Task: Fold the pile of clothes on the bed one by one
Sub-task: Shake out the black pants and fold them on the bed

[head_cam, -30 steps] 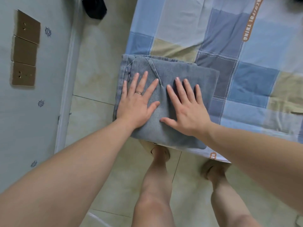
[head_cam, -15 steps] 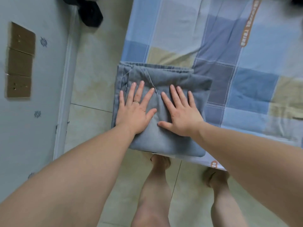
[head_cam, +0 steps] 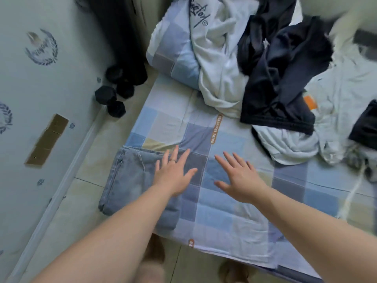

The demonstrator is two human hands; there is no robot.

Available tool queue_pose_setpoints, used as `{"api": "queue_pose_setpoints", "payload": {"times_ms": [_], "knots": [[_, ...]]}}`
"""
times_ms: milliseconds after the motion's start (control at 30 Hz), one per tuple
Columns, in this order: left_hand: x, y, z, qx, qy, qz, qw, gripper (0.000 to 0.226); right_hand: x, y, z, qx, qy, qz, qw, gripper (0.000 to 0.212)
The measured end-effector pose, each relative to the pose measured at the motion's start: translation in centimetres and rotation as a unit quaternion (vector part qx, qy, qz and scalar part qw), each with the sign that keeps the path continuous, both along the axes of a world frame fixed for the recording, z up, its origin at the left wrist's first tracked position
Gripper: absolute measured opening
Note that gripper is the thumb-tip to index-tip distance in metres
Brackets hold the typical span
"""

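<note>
The pile of rumpled white and dark blue clothes (head_cam: 271,78) lay at 1 o'clock on the blue checked bed sheet (head_cam: 224,211). The folded blue denim jeans (head_cam: 130,180) at 8 o'clock looked done. The left hand (head_cam: 173,174) and right hand (head_cam: 238,180) were spread wide, holding nothing. Next they likely needed to reach up and grab one piece.

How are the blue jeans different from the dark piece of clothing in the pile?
The jeans are faded blue; the dark garment is nearly black. The jeans are folded into a flat rectangle; the dark garment lies crumpled. The jeans sit alone at the bed edge; the dark garment lies on white clothes farther back. Both are on the bed.
</note>
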State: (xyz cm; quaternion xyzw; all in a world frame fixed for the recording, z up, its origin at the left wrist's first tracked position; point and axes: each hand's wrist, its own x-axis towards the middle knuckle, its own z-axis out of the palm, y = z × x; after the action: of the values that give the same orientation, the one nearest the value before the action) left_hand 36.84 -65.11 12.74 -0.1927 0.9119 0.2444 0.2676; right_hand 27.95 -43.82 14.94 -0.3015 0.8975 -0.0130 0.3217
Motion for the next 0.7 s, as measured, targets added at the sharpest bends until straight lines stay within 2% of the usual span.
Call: {"api": "queue_pose_setpoints", "payload": {"times_ms": [167, 400, 700], "knots": [[-4.1, 10.9, 4.5, -0.009, 0.043, -0.001, 0.999, 0.071, -3.4, 12.0, 5.0, -0.005, 0.026, -0.014, 1.0, 0.081], [-7.9, 25.5, 9.3, 0.017, 0.031, -0.04, 0.999, 0.069, -7.1, 27.0, 10.4, -0.017, 0.032, -0.067, 0.997, 0.08], [-17.2, 34.4, 9.2, 0.005, 0.054, -0.105, 0.993, 0.066, -10.8, 37.7, 10.3, -0.046, 0.029, -0.169, 0.984, 0.08]]}}
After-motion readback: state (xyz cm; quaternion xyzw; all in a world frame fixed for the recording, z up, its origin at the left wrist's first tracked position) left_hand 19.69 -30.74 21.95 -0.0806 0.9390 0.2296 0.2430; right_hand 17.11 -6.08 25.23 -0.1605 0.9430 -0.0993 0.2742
